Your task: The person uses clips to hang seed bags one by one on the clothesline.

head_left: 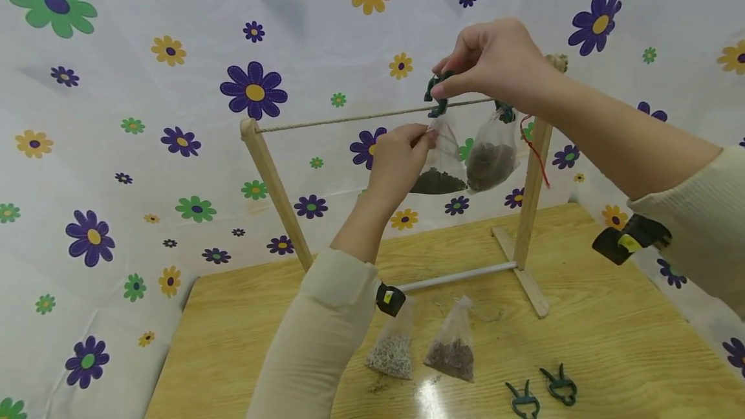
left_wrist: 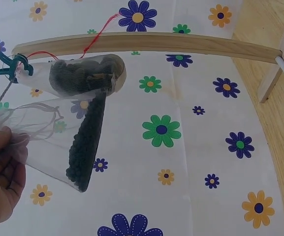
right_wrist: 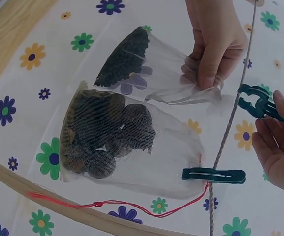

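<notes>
My left hand pinches the top of a sheer mesh bag just below the rope; small dark green bits fill its bottom. Above it, my right hand squeezes a dark green clip between thumb and fingers, its jaws spread beside the rope. A second mesh bag with dark round pieces hangs to the right, fixed to the rope by another green clip. A red drawstring dangles from that bag.
A wooden frame carries the rope, with a pale bar low down. On the table lie a bag of pale bits, a bag of brownish bits and two green clips, one farther right.
</notes>
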Demonstrator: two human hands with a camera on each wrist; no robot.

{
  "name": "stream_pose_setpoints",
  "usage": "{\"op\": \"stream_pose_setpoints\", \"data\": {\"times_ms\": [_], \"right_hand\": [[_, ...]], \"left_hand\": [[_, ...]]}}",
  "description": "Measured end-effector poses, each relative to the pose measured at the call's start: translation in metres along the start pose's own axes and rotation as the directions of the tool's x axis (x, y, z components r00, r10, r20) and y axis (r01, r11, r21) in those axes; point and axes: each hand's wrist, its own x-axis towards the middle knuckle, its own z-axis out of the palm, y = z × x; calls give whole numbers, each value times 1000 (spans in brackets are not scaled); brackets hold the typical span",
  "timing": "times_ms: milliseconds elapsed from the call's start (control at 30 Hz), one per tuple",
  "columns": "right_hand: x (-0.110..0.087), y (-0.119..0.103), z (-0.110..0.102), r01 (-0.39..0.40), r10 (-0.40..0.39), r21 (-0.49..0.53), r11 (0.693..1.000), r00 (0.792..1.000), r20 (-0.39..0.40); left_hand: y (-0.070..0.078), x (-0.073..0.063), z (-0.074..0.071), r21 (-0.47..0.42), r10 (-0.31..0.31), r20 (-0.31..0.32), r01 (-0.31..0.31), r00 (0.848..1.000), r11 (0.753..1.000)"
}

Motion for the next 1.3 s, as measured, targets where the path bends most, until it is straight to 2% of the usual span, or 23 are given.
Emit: {"op": "stream_pose_setpoints", "data": {"times_ms": [133, 300, 400, 533, 800, 967, 1067, 1167, 1300], "right_hand": [[5, -1, 1, -11, 13, -68, 998, 999, 30], [11, -1, 4, -18, 25, -75, 997, 995, 94], [11, 1, 4, -34, 47, -100, 994, 991, 126], [11, 7, 3, -51, 71, -146, 988, 988, 135], [12, 12, -4, -75, 93, -132, 988, 986, 141], [14, 11, -5, -63, 110, -204, 977, 967, 228], [15, 10, -6, -63, 122, -208, 976, 952, 282], [15, 9, -7, -53, 120, -217, 975, 944, 307], [12, 8, -7, -22, 101, -249, 968, 945, 312]], "left_hand": [[3, 1, -1, 0, 5, 6, -5, 1000, 1000], [7, 0, -2, 7, 13, 11, -13, 1000, 1000], [7, 0, -4, 0, -7, 12, 7, 1000, 1000], [6, 0, -5, 3, -31, 15, 31, 999, 1000], [7, 0, -6, 31, -41, -11, 41, 999, 999], [8, 0, -6, 12, -34, -16, 34, 999, 999], [7, -1, -5, -17, -32, -4, 32, 999, 999], [6, -2, -3, -34, -34, 2, 34, 999, 999], [3, -4, -2, -43, -40, 11, 40, 999, 998]]}}
